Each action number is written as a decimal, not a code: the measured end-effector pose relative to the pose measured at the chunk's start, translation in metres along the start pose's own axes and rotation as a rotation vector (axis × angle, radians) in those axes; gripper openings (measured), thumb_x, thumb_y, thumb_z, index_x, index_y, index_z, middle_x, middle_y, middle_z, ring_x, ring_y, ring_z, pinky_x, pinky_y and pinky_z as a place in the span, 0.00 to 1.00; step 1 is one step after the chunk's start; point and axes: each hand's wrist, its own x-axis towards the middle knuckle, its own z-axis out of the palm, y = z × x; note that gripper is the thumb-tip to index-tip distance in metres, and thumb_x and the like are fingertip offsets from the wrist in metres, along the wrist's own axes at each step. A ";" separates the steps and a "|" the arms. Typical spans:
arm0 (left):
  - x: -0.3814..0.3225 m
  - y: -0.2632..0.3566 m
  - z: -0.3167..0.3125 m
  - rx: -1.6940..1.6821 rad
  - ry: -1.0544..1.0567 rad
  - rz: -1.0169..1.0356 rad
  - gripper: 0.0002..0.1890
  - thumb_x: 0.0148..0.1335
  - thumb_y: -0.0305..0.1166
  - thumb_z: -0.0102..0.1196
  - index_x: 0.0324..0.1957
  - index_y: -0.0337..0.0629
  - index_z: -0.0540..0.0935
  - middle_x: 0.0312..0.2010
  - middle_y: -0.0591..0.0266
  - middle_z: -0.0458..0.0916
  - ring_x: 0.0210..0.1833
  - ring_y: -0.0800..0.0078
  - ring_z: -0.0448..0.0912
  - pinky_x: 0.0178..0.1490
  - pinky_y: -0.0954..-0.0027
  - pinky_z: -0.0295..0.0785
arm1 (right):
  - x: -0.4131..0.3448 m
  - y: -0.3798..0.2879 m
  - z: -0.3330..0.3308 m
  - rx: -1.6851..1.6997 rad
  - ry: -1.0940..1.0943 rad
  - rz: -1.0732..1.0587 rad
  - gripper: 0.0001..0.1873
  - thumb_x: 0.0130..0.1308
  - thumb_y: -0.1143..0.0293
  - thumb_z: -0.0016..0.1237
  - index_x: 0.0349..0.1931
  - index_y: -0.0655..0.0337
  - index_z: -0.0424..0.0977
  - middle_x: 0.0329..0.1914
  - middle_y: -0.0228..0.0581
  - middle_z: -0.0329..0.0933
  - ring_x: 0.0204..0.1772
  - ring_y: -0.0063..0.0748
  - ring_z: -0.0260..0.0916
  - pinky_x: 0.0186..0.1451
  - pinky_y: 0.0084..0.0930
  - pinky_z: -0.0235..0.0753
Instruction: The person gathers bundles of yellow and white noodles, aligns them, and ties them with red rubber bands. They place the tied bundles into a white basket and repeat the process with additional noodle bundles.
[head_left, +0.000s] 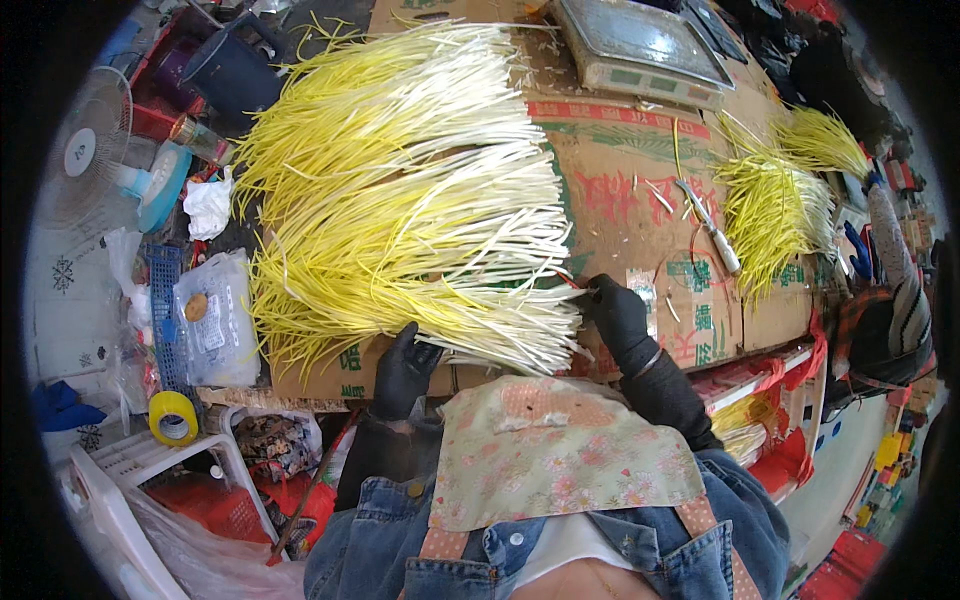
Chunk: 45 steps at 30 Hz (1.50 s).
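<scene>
A broad layer of yellow chives (420, 202) lies before me, yellow leaf tips to the left and white stem ends to the right. My left hand (405, 367), in a black glove, is at the near edge of the layer with its fingers bent; whether it grips any stems is hidden. At the white ends, my black-gloved right hand (619, 319) has its fingers pinched together, and a thin red strand (568, 280) shows at their tips. A white-handled knife (720, 244) rests on the cardboard (615, 172) beyond this hand, beside a red loop (727, 281).
A weighing scale (645, 49) stands at the back. More chives (776, 210) lie at the right, near another person's sleeve (900, 270). Along the left are a fan (82, 146), a blue basket (166, 307), a plastic bag (217, 322) and yellow tape (172, 418).
</scene>
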 end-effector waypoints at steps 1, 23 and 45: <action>0.009 0.002 0.007 -0.101 0.052 -0.073 0.18 0.62 0.34 0.51 0.53 0.40 0.71 0.49 0.57 0.74 0.51 0.66 0.73 0.54 0.63 0.70 | -0.001 0.005 0.004 0.146 -0.025 0.125 0.12 0.54 0.64 0.54 0.36 0.58 0.75 0.28 0.44 0.78 0.32 0.46 0.76 0.31 0.35 0.73; 0.068 0.038 0.045 0.357 -0.044 0.522 0.17 0.63 0.36 0.49 0.52 0.40 0.72 0.51 0.59 0.71 0.55 0.67 0.69 0.58 0.66 0.63 | 0.118 -0.152 0.052 -0.342 -0.261 -0.481 0.68 0.31 0.38 0.63 0.64 0.75 0.41 0.67 0.69 0.42 0.70 0.62 0.40 0.70 0.51 0.36; 0.009 -0.015 0.036 -0.106 0.072 0.266 0.18 0.58 0.32 0.55 0.48 0.34 0.73 0.42 0.60 0.75 0.44 0.72 0.75 0.47 0.70 0.70 | 0.069 -0.157 0.075 -0.309 -0.454 -0.636 0.49 0.39 0.37 0.57 0.51 0.72 0.64 0.36 0.58 0.71 0.40 0.54 0.70 0.43 0.45 0.68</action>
